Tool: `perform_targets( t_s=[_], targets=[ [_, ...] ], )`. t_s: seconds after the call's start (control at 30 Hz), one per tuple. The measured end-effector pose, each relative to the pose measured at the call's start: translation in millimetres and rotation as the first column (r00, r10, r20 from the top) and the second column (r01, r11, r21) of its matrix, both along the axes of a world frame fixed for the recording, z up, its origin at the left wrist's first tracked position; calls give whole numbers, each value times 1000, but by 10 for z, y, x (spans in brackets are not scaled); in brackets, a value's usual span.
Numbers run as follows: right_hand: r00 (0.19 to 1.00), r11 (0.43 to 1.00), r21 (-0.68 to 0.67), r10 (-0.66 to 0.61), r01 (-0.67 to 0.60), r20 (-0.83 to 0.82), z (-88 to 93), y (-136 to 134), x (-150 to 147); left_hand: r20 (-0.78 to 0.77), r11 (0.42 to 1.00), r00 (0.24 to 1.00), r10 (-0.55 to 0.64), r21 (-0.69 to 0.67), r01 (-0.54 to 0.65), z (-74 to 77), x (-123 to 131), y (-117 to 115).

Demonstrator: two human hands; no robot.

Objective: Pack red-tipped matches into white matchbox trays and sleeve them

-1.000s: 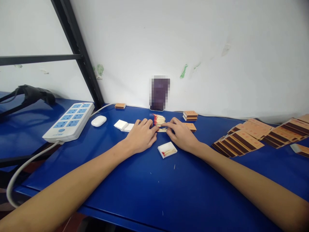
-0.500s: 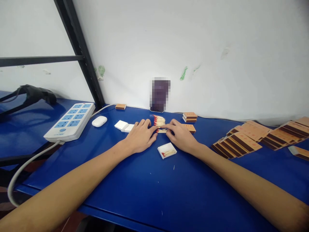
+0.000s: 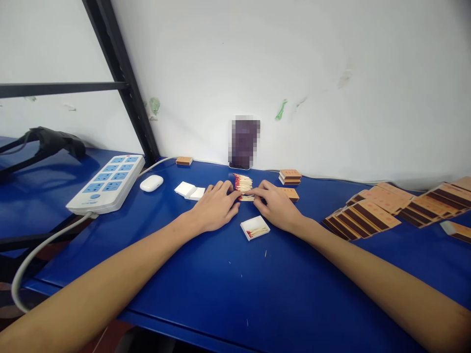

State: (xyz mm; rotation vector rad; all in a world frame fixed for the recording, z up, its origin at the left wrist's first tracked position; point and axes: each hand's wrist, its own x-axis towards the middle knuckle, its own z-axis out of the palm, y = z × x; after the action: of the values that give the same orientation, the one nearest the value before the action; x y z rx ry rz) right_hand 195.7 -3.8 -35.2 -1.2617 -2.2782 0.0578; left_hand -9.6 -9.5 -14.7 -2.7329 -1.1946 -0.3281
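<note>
Flanking matches (image 3: 243, 183), left hand (image 3: 218, 205) and right hand (image 3: 275, 205) placed as before

A white power strip (image 3: 109, 182) lies near a black metal post (image 3: 117, 63) and an earbud case (image 3: 151, 183); a blurred phone (image 3: 243, 146) stands against the wall (image 3: 312, 63).

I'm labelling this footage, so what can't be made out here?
All in the head view:
Lower matches: partly covered by left hand and right hand; grip unclear.
Matchbox beyond: partly hidden by right hand.
Dark panel: blurred by pixelation.
Rightmost matchbox: cut off by right edge.
</note>
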Motion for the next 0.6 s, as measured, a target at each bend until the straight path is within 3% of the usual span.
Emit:
perform_targets(
  t_s=[0.6],
  targets=[
    [999,999,5,-37,37,20,2,1,3,47,999,999,-10,-45,12,0,-6,6]
  ],
)
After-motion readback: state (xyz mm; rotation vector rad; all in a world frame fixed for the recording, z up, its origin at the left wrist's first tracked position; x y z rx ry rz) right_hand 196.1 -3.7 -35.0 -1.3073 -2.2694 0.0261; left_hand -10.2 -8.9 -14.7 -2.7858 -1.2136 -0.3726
